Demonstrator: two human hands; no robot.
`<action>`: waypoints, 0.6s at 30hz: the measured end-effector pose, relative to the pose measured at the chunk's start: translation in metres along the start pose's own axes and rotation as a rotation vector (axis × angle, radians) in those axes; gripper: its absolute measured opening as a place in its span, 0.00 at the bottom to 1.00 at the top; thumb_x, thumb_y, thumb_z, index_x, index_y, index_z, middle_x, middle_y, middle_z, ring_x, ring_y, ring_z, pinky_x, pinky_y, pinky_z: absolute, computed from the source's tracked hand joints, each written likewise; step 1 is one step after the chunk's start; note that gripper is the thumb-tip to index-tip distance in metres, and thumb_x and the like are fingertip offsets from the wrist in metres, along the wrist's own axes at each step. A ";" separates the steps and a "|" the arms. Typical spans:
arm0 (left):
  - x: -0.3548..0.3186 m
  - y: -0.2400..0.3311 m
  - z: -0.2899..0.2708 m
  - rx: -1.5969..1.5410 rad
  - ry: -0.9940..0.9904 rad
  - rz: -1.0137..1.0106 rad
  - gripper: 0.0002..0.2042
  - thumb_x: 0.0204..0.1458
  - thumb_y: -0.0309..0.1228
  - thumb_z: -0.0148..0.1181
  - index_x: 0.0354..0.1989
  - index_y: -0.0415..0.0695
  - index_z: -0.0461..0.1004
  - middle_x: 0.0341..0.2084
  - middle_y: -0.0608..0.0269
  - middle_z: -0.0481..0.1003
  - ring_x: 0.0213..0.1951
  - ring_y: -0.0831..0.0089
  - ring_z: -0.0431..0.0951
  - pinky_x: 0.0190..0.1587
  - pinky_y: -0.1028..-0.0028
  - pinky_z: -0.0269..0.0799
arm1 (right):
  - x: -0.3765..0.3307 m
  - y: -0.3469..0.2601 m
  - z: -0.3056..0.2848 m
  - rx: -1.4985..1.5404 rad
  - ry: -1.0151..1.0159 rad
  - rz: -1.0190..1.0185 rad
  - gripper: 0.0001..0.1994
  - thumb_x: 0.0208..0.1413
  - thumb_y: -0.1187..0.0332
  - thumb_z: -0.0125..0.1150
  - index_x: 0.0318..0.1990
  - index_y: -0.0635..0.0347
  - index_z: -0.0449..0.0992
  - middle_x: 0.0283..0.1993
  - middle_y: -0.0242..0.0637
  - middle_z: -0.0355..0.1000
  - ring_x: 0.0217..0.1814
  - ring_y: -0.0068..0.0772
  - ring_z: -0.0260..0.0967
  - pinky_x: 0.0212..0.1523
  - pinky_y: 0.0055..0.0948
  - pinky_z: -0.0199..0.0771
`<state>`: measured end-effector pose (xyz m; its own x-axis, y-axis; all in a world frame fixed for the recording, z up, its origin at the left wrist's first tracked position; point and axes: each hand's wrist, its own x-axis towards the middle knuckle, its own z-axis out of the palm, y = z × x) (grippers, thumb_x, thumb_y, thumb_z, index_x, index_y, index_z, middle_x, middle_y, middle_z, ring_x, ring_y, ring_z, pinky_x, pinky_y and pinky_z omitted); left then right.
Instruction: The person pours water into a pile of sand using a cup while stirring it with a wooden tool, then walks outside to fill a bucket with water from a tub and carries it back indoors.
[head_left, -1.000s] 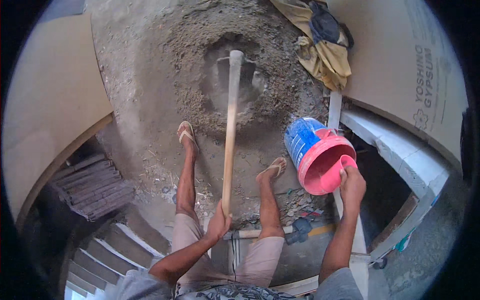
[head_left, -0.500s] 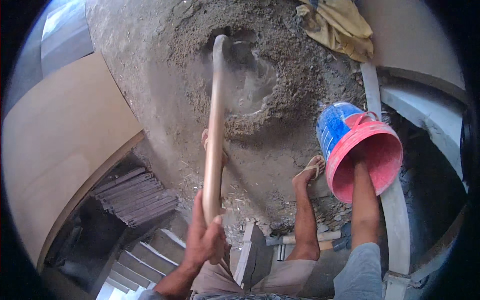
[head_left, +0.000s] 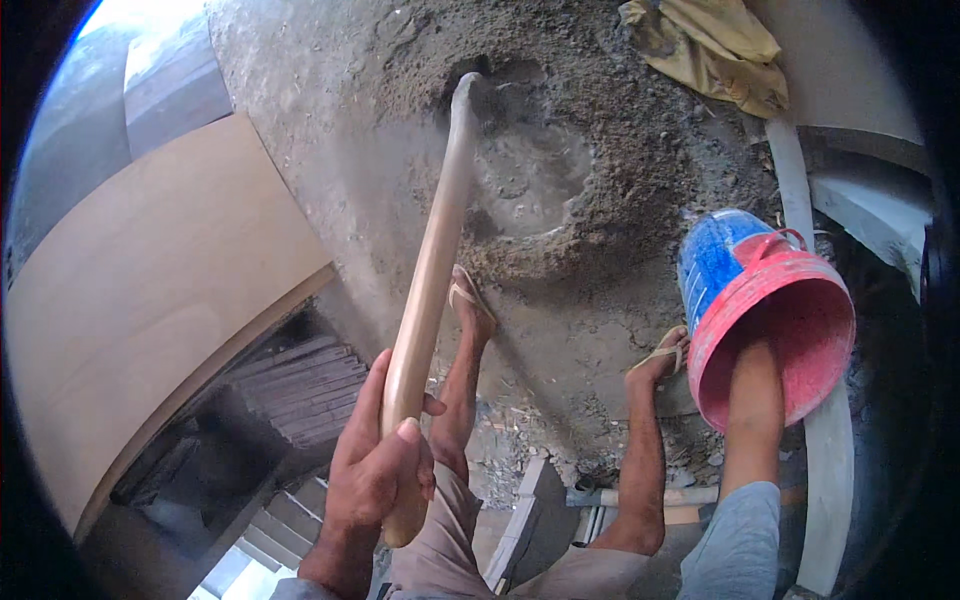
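Observation:
My left hand (head_left: 375, 455) is wrapped round the near end of a long, smooth wooden tool handle (head_left: 433, 260). The handle slants forward to the grey mix, and its far end stands at a pit there; the tool's head is hidden. Wet, soupy mortar (head_left: 525, 180) fills the hollow of a sandy ring. To the right, a blue bucket with a red rim and red inside (head_left: 820, 340) tilts with its mouth toward me. My right forearm (head_left: 755, 400) reaches into that mouth. The right hand itself is hidden in the bucket's shadow.
Beyond the bucket lies a tan cloth or sack (head_left: 715, 50). A pale plywood sheet (head_left: 170, 300) takes up the left side, with stacked wooden strips (head_left: 300, 385) beside it. My sandalled feet (head_left: 470, 300) stand on the dirt. A pale beam (head_left: 828, 480) runs along the right.
The view has shifted, so the scene sits further right. My left hand has come back and to the left, slanting the handle more. The bucket and right arm stay much the same.

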<state>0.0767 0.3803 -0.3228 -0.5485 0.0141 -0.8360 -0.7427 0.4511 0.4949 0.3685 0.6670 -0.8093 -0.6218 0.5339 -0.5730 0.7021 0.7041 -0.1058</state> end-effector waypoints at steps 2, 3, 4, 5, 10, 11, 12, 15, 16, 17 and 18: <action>0.002 -0.001 -0.006 -0.010 -0.040 0.012 0.32 0.49 0.26 0.44 0.62 0.38 0.36 0.37 0.47 0.65 0.14 0.75 0.68 0.12 0.78 0.65 | 0.002 -0.005 0.003 0.029 0.011 -0.012 0.06 0.49 0.71 0.50 0.32 0.64 0.71 0.34 0.53 0.69 0.37 0.53 0.67 0.36 0.42 0.65; 0.002 -0.001 -0.006 -0.029 -0.054 0.008 0.32 0.49 0.26 0.44 0.62 0.38 0.36 0.37 0.47 0.65 0.14 0.75 0.68 0.12 0.78 0.65 | 0.000 0.004 -0.005 0.000 0.025 -0.003 0.07 0.49 0.71 0.50 0.32 0.64 0.71 0.34 0.53 0.69 0.37 0.53 0.67 0.36 0.42 0.65; 0.001 0.000 -0.006 -0.051 -0.059 0.013 0.32 0.49 0.26 0.44 0.61 0.37 0.36 0.38 0.47 0.65 0.14 0.75 0.68 0.13 0.78 0.65 | -0.004 0.003 -0.005 0.004 0.030 -0.004 0.07 0.49 0.71 0.50 0.32 0.64 0.71 0.33 0.53 0.69 0.37 0.53 0.67 0.36 0.42 0.65; 0.001 0.001 -0.006 -0.074 -0.064 0.017 0.32 0.50 0.26 0.44 0.61 0.37 0.36 0.38 0.47 0.66 0.15 0.75 0.69 0.14 0.79 0.66 | -0.004 0.003 -0.007 0.005 0.039 -0.006 0.07 0.49 0.71 0.50 0.32 0.65 0.71 0.33 0.53 0.69 0.37 0.53 0.67 0.36 0.42 0.65; 0.009 -0.009 -0.014 -0.006 -0.044 0.087 0.31 0.49 0.29 0.48 0.61 0.36 0.42 0.36 0.49 0.68 0.14 0.79 0.68 0.13 0.82 0.65 | -0.020 0.003 -0.034 0.049 0.115 -0.025 0.07 0.50 0.71 0.50 0.32 0.65 0.71 0.33 0.53 0.69 0.36 0.52 0.67 0.35 0.42 0.65; 0.009 -0.008 -0.017 0.045 -0.067 0.116 0.31 0.49 0.29 0.48 0.61 0.37 0.42 0.36 0.50 0.68 0.14 0.79 0.68 0.14 0.82 0.66 | -0.025 0.000 -0.043 0.065 0.139 -0.034 0.07 0.50 0.71 0.50 0.32 0.65 0.71 0.33 0.53 0.69 0.36 0.52 0.67 0.35 0.42 0.65; 0.006 -0.008 -0.015 -0.047 -0.073 0.086 0.31 0.49 0.29 0.48 0.61 0.39 0.42 0.35 0.53 0.68 0.16 0.79 0.69 0.15 0.81 0.66 | -0.032 -0.002 -0.053 0.086 0.166 -0.047 0.07 0.50 0.71 0.50 0.32 0.65 0.71 0.33 0.53 0.69 0.36 0.52 0.67 0.35 0.41 0.65; 0.004 -0.007 -0.021 -0.067 -0.161 -0.004 0.32 0.52 0.28 0.46 0.63 0.44 0.36 0.40 0.56 0.66 0.19 0.78 0.68 0.18 0.78 0.67 | -0.059 -0.010 -0.093 0.164 0.266 -0.105 0.07 0.50 0.71 0.50 0.32 0.65 0.71 0.32 0.53 0.69 0.36 0.52 0.67 0.35 0.41 0.65; 0.003 -0.013 -0.022 -0.112 -0.170 -0.019 0.33 0.52 0.28 0.47 0.63 0.47 0.36 0.39 0.57 0.67 0.19 0.79 0.67 0.18 0.78 0.67 | -0.071 -0.015 -0.108 0.199 0.307 -0.141 0.07 0.50 0.71 0.50 0.32 0.65 0.71 0.32 0.53 0.69 0.36 0.52 0.67 0.35 0.41 0.65; 0.004 -0.020 -0.024 -0.132 -0.185 -0.013 0.33 0.52 0.28 0.47 0.63 0.47 0.36 0.39 0.57 0.67 0.19 0.79 0.67 0.18 0.78 0.67 | -0.085 -0.020 -0.127 0.219 0.345 -0.155 0.07 0.50 0.71 0.50 0.32 0.65 0.71 0.32 0.53 0.69 0.36 0.52 0.67 0.35 0.41 0.65; 0.001 -0.028 -0.025 -0.184 -0.182 -0.006 0.33 0.52 0.27 0.48 0.63 0.48 0.36 0.39 0.58 0.67 0.18 0.80 0.67 0.18 0.78 0.67 | -0.098 -0.024 -0.153 0.228 0.388 -0.182 0.07 0.50 0.71 0.50 0.32 0.65 0.71 0.32 0.53 0.69 0.36 0.52 0.67 0.35 0.41 0.65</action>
<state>0.0872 0.3457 -0.3319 -0.4778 0.1799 -0.8599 -0.8125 0.2817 0.5104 0.3596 0.6693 -0.6263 -0.7948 0.5770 -0.1879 0.6009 0.7052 -0.3764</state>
